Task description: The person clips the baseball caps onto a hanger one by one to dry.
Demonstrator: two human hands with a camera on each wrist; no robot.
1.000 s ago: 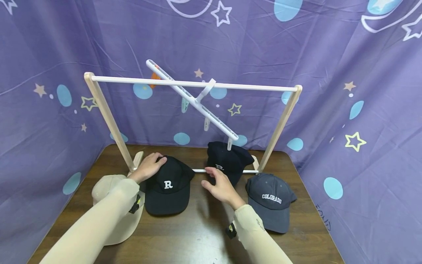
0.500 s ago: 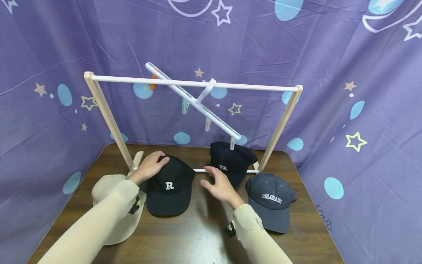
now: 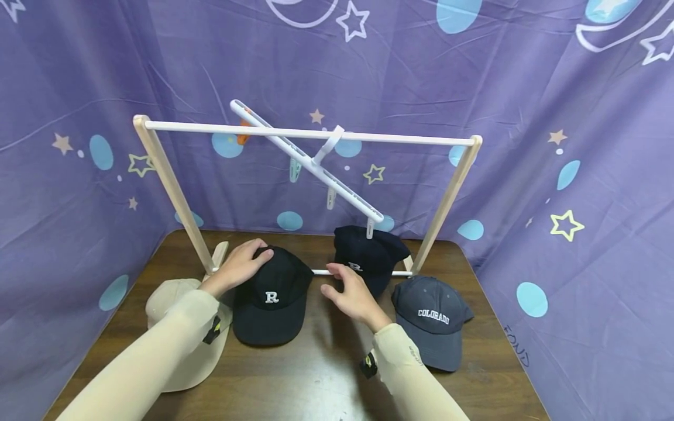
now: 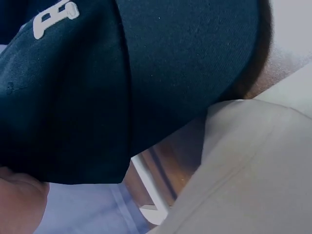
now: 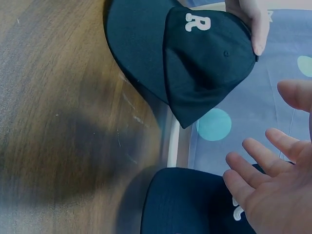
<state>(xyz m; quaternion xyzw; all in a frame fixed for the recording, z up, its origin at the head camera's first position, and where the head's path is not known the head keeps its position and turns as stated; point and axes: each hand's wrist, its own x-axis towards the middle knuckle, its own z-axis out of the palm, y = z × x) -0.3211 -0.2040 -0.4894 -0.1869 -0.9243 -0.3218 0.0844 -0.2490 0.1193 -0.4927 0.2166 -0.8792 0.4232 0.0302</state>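
My left hand (image 3: 239, 268) grips the top of a black baseball cap (image 3: 274, 313) with a white R on its front. In the right wrist view the thumb lies on that cap's crown. A second black cap (image 3: 375, 257), also marked R, hangs from a clip (image 3: 370, 228) at the low end of a tilted white hanger (image 3: 344, 192). My right hand (image 3: 355, 297) is held in front of the hanging cap, fingers spread and holding nothing. Part of the hanging cap is hidden behind it.
The hanger hooks over the top bar (image 3: 416, 139) of a wooden rack. Other clips hang along it, including an orange clip (image 3: 243, 132). A beige cap (image 3: 202, 359) lies at left, partly under my left arm. A grey COLORADO cap (image 3: 433, 321) rests on the table (image 3: 321, 374) at right.
The hanger and hanging cap have swung slightly to the right. The cap in my left hand has shifted a little to the right. My right hand has stayed almost still.
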